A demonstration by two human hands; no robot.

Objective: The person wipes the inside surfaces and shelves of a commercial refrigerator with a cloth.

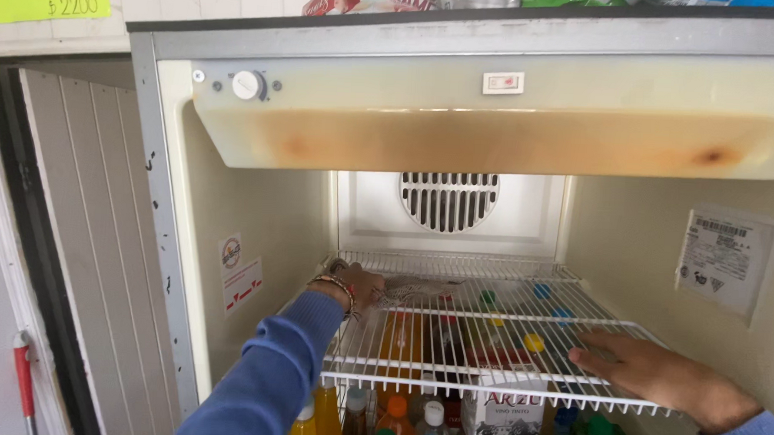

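Head view. An open refrigerator (176,260) with a stained cream interior, seen from the front. A white wire shelf (478,335) spans the upper compartment; both hands rest on it.

Left hand (358,288): reaches in at the left rear of the shelf, a beaded bracelet (336,285) at the wrist and a blue sleeve (267,378) behind it. The fingers lie on a pale cloth (414,290) spread on the wires; whether the grip is closed on the cloth or merely pressing on it cannot be told.

Right hand (641,369): laid flat, palm down, on the front right part of the shelf, near the front rail; the grip is released, fingers extended and touching the wires.

Beneath the shelf, seen through the wires and below its front edge: orange drink bottles (396,414) with coloured caps at the left, and a white carton (504,414) near the middle. On the rear wall, a round fan grille (448,200). Above, a thermostat dial (247,84) at upper left. A paper label (723,258) is stuck to the right inner wall, a sticker (238,272) to the left one.
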